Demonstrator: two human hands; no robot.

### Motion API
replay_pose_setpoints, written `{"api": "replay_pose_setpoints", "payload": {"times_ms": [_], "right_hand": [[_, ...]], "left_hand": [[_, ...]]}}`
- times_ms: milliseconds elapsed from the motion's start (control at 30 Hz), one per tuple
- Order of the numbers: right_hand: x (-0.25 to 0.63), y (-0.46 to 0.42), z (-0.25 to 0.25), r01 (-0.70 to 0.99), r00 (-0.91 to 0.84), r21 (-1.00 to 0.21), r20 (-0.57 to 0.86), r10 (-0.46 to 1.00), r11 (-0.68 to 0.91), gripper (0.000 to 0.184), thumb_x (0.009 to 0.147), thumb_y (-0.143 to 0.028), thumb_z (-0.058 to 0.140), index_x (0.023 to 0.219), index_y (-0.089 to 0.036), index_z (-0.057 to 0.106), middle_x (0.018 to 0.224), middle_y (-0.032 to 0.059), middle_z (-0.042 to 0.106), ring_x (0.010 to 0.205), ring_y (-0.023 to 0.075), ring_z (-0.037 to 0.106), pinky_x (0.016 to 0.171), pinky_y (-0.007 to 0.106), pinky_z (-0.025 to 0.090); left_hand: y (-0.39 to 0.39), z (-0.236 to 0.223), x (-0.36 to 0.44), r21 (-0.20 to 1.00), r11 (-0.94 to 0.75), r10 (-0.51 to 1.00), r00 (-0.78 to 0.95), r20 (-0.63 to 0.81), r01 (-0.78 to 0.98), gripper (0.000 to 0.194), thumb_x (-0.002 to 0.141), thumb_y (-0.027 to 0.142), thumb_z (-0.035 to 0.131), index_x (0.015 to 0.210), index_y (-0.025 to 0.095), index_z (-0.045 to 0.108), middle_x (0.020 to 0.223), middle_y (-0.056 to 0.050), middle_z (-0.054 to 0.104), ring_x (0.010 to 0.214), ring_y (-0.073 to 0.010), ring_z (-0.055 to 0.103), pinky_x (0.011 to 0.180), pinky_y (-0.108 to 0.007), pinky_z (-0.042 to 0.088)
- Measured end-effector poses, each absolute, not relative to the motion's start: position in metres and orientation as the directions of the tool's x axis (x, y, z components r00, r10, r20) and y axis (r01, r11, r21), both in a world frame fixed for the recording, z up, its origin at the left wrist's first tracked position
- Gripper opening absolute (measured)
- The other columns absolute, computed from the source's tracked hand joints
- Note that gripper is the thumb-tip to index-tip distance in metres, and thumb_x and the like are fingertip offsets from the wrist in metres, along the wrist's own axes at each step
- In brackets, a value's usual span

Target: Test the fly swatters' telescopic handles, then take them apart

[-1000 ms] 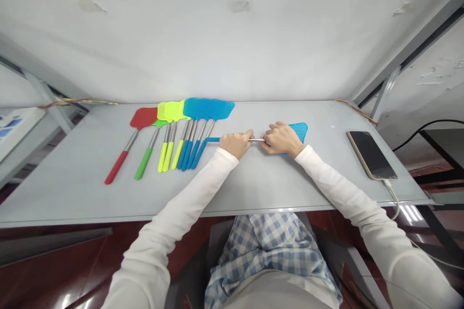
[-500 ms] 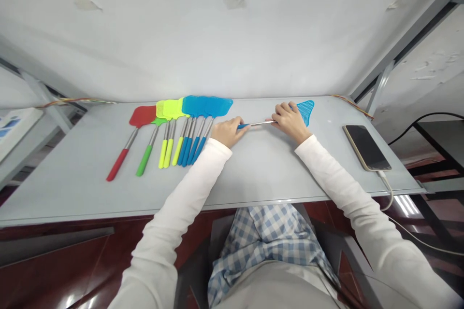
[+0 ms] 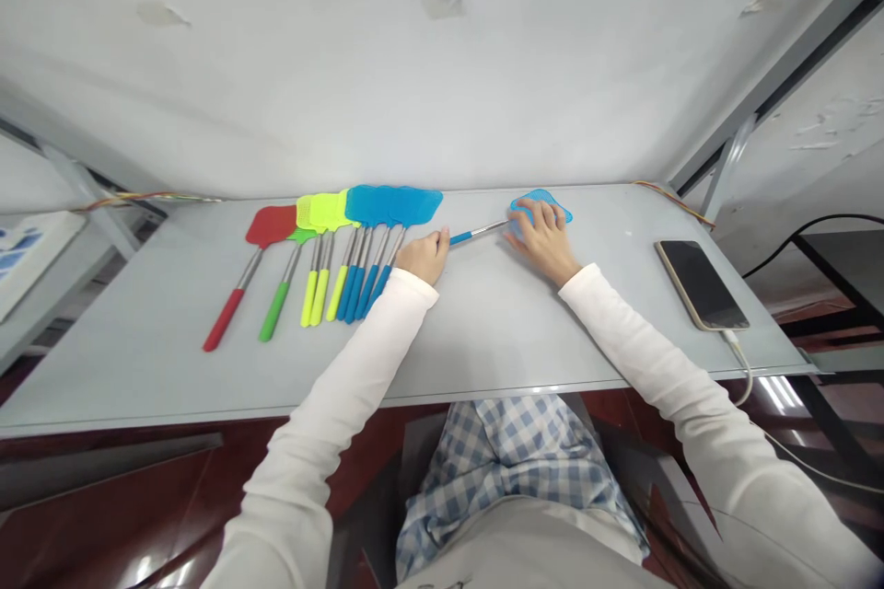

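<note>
One blue swatter (image 3: 461,237) spans the gap between the left hand (image 3: 423,258) and the right hand (image 3: 542,239), above the middle of the grey worktop (image 3: 525,340). The left hand is closed around its handle, whose front end shows beyond the thumb, with the metal shaft running on to the right. The right hand is partly open, its bent fingers over the mesh head; whether they pinch it, I cannot tell. To the left lies a row of swatters: a red swatter (image 3: 271,224) outermost, then a green swatter (image 3: 274,311), yellow swatters (image 3: 330,210) and blue swatters (image 3: 397,202), their heads overlapping near the wall (image 3: 483,92). A phone (image 3: 701,283) lies at the right, a white cable (image 3: 742,363) plugged into its near end.
</note>
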State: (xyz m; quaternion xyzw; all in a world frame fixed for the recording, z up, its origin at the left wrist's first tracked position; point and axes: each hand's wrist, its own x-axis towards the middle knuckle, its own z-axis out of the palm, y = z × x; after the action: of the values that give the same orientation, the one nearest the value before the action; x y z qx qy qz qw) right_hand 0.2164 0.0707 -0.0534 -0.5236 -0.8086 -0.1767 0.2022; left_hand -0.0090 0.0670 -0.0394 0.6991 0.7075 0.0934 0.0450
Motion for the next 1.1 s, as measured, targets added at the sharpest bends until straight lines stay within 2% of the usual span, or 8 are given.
{"api": "replay_pose_setpoints", "payload": {"times_ms": [133, 367, 500, 600, 733, 867, 967, 1100], "right_hand": [[0.200, 0.061, -0.054, 0.944, -0.242, -0.096, 0.453, 0.858, 0.317, 0.044, 0.100, -0.038, 0.025, 0.094, -0.017, 0.063, 0.101, 0.0122, 0.066, 0.099, 0.0239, 0.055, 0.089, 0.038, 0.030], [0.198, 0.065, -0.063, 0.693, 0.107, -0.708, 0.289, 0.951, 0.137, 0.042, 0.094, -0.051, 0.032, 0.089, -0.018, 0.057, 0.091, 0.0057, 0.065, 0.086, 0.0167, 0.057, 0.082, 0.030, 0.036], [0.204, 0.072, -0.063, 0.546, 0.115, -0.837, 0.128, 0.985, 0.045, 0.035, 0.088, -0.051, 0.040, 0.079, -0.019, 0.051, 0.079, 0.0027, 0.063, 0.072, 0.0141, 0.054, 0.071, 0.026, 0.040], [0.214, 0.075, -0.056, 0.687, 0.101, -0.727, 0.108, 0.989, 0.009, 0.027, 0.088, -0.042, 0.040, 0.078, -0.019, 0.052, 0.075, 0.0015, 0.063, 0.072, 0.0151, 0.055, 0.076, 0.029, 0.039], [0.242, 0.078, -0.043, 0.943, 0.075, -0.332, 0.105, 0.992, -0.036, 0.027, 0.087, -0.036, 0.041, 0.084, -0.017, 0.059, 0.086, 0.0079, 0.068, 0.087, 0.0225, 0.060, 0.090, 0.040, 0.033], [0.274, 0.078, -0.036, 0.989, 0.145, -0.043, -0.008, 0.989, -0.145, 0.033, 0.090, -0.032, 0.039, 0.103, -0.009, 0.059, 0.106, 0.0197, 0.067, 0.101, 0.0294, 0.060, 0.091, 0.042, 0.034], [0.287, 0.075, -0.032, 0.974, 0.223, 0.050, -0.029, 0.974, -0.222, 0.041, 0.088, -0.029, 0.044, 0.117, -0.001, 0.050, 0.115, 0.0270, 0.061, 0.109, 0.0337, 0.058, 0.089, 0.042, 0.036], [0.291, 0.072, -0.025, 0.966, 0.250, 0.081, -0.068, 0.966, -0.244, 0.040, 0.085, -0.020, 0.045, 0.120, -0.001, 0.048, 0.116, 0.0264, 0.061, 0.110, 0.0321, 0.058, 0.085, 0.039, 0.039]], "left_hand": [[0.061, -0.044, 0.000, 0.310, -0.032, 0.999, 0.025, 0.025, 0.950, 0.053, 0.099, 0.044, 0.017, 0.094, 0.021, 0.065, 0.095, -0.010, 0.072, 0.092, -0.0240, 0.066, 0.075, -0.031, 0.042], [0.047, -0.049, 0.010, 0.320, -0.414, 0.900, 0.436, 0.004, 0.852, 0.042, 0.097, 0.048, 0.024, 0.117, 0.022, 0.050, 0.090, -0.005, 0.072, 0.084, -0.0225, 0.068, 0.071, -0.030, 0.043], [0.042, -0.045, 0.009, 0.333, -0.584, 0.784, 0.620, -0.003, 0.740, 0.042, 0.098, 0.047, 0.022, 0.108, 0.025, 0.056, 0.093, -0.002, 0.072, 0.088, -0.0191, 0.067, 0.073, -0.028, 0.043], [0.043, -0.046, 0.010, 0.303, -0.535, 0.835, 0.547, 0.049, 0.789, 0.046, 0.098, 0.041, 0.018, 0.099, 0.025, 0.060, 0.097, -0.003, 0.071, 0.091, -0.0178, 0.065, 0.075, -0.028, 0.042], [0.052, -0.046, 0.006, 0.154, -0.210, 0.965, 0.179, 0.193, 0.966, 0.039, 0.096, 0.034, 0.026, 0.108, 0.016, 0.059, 0.105, -0.014, 0.065, 0.095, -0.0262, 0.061, 0.076, -0.035, 0.043], [0.064, -0.045, -0.016, 0.145, 0.051, 0.936, -0.098, 0.338, 0.988, 0.037, 0.091, 0.024, 0.033, 0.117, 0.008, 0.053, 0.123, -0.026, 0.052, 0.115, -0.0364, 0.049, 0.091, -0.046, 0.038], [0.071, -0.047, -0.033, 0.189, 0.206, 0.915, -0.258, 0.311, 0.960, 0.038, 0.089, 0.020, 0.033, 0.118, 0.003, 0.050, 0.127, -0.031, 0.047, 0.118, -0.0415, 0.044, 0.091, -0.052, 0.035], [0.075, -0.051, -0.043, 0.227, 0.237, 0.923, -0.291, 0.251, 0.945, 0.036, 0.089, 0.019, 0.030, 0.115, 0.005, 0.050, 0.122, -0.032, 0.051, 0.117, -0.0423, 0.045, 0.090, -0.057, 0.035]]}}
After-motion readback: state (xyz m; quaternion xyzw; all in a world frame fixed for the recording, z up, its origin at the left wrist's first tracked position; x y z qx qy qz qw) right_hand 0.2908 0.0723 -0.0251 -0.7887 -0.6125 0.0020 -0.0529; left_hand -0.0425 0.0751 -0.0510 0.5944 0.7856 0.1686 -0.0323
